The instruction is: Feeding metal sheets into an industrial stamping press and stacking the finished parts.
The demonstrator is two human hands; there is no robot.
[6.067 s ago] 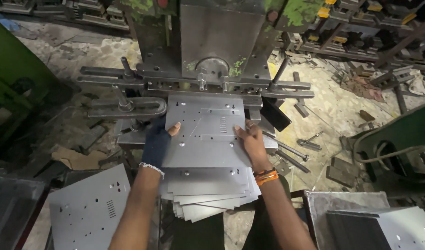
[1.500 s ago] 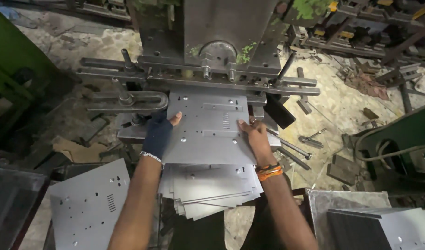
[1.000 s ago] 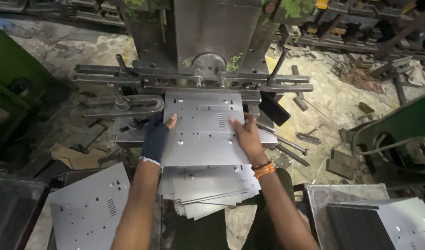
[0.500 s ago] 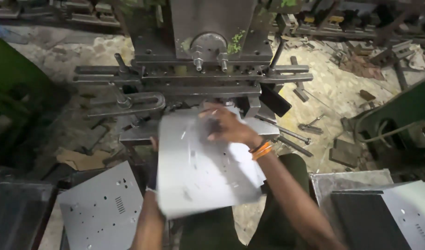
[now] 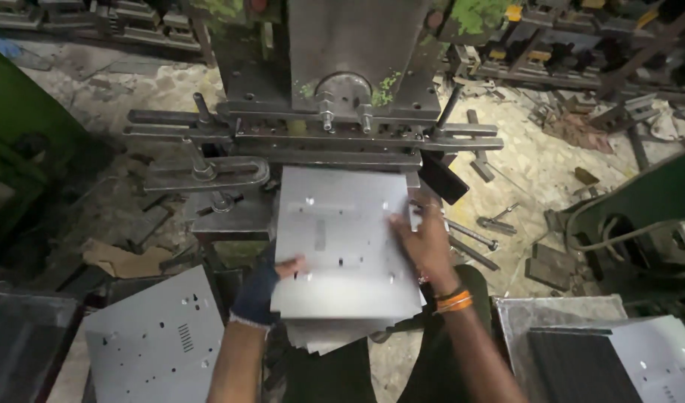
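Note:
A grey punched metal sheet point(image 5: 342, 246) lies flat in front of the press machine point(image 5: 342, 82), its far edge at the die bars. My left hand point(image 5: 264, 287), in a dark fingerless glove, grips the sheet's near left edge. My right hand point(image 5: 424, 242), with an orange band at the wrist, presses on the sheet's right side. Under it sits a stack of similar sheets point(image 5: 335, 339), only their near edges showing.
A pile of punched sheets point(image 5: 152, 336) lies at the lower left. More sheets and a dark tray point(image 5: 603, 354) sit at the lower right. Loose bars, bolts and blocks litter the floor point(image 5: 536, 172) on the right. A green machine frame point(image 5: 17, 127) stands left.
The earlier sheet at the press was lifted away to the left. A sheet from the stack now lies flat at the die, with both hands back on its sides.

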